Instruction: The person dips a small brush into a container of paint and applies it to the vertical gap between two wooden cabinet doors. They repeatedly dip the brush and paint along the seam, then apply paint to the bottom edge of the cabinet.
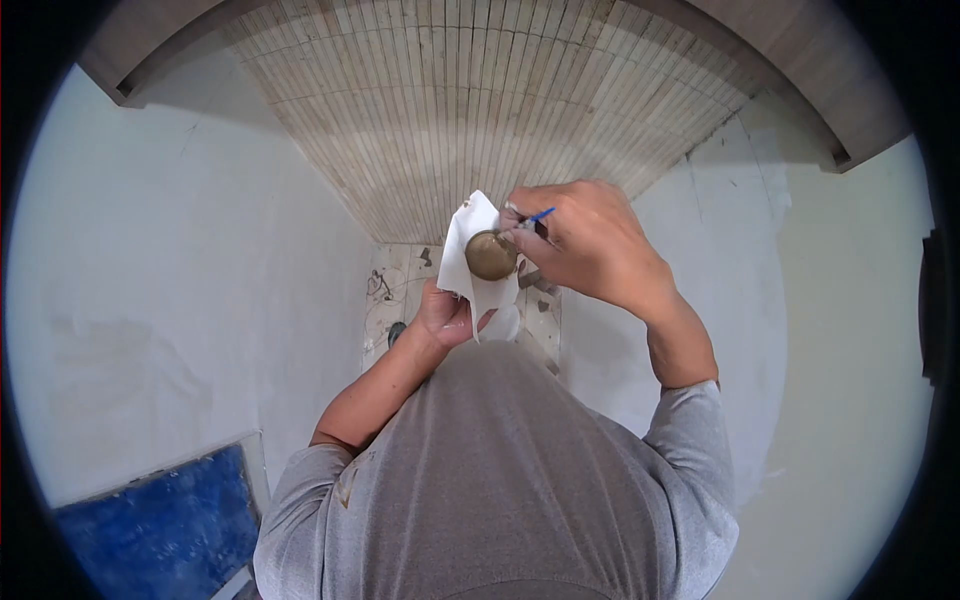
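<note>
A small round pot of brown paint-like liquid (491, 256) sits in front of my body, with a white sheet of paper or cloth (466, 230) beside and beneath it. My left hand (452, 316) is closed around the lower part of the sheet and supports the pot from below; most of its fingers are hidden. Pinched in my right hand (585, 240) is a thin blue-handled tool (541, 214), perhaps a small brush. Its tip is hidden by my fingers, which are at the upper right rim of the pot.
Vertical narrow strips cover the wall ahead (440, 120), below a brown wooden ledge (800, 60). Pale plain walls (200, 270) stand on both sides. A blue panel (165, 525) is at lower left. Light floor tiles (393, 290) with debris show beneath my hands.
</note>
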{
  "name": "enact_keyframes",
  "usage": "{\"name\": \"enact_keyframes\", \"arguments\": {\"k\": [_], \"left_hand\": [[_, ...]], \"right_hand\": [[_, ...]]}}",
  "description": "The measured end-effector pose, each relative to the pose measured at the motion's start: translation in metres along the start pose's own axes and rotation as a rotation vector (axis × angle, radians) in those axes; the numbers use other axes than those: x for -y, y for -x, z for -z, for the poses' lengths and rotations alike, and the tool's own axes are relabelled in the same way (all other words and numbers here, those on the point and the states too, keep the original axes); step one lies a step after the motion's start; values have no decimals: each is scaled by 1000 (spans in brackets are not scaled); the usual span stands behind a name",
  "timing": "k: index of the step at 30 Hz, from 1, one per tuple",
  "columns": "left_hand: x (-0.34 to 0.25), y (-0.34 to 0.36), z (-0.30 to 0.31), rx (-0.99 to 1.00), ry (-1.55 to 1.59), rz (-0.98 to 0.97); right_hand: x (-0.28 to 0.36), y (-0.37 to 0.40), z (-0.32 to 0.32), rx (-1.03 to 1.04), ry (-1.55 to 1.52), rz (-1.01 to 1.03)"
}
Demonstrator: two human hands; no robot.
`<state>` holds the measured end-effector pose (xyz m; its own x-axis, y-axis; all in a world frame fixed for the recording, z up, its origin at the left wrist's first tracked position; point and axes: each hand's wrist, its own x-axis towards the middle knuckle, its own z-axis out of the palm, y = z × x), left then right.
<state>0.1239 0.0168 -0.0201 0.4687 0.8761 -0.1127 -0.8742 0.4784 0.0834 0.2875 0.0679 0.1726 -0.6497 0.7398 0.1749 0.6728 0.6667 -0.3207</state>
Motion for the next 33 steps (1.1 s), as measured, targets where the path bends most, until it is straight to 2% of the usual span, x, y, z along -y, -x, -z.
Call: {"name": "enact_keyframes", "arguments": {"k": [3,6,8,9,12,15,18,21,24,27,30,33], "left_hand": [[-2,0,12,52,6,-7],[-2,0,17,154,-24,19],[-3,1,19,192,-52,33],[-4,1,21,181,-53,28],[1,2,28,98,-24,-4],[0,2,21,148,-65,21],[0,-1,30,215,-37,32],[3,0,27,144,-31,0],[5,1,16,127,-81,-19],[2,2,24,238,-77,20],[4,2,27,360,119,85],[3,3,20,263,29,52]], "right_hand": [[2,6,-2,79,-48,70],[-2,2,-15,-94,-140,122],[4,3,-2,11,-41,6],[7,4,2,64,9,-50],[7,10,-6,57,-123,78],[9,6,-7,-81,-153,17],[2,11,2,50,-109,23],[6,11,-3,42,-170,75],[7,9,1,-36,-83,-30],[6,14,2,66,-135,45],[8,12,-10,-34,-207,93],[10,10,3,17,-69,-73]]}}
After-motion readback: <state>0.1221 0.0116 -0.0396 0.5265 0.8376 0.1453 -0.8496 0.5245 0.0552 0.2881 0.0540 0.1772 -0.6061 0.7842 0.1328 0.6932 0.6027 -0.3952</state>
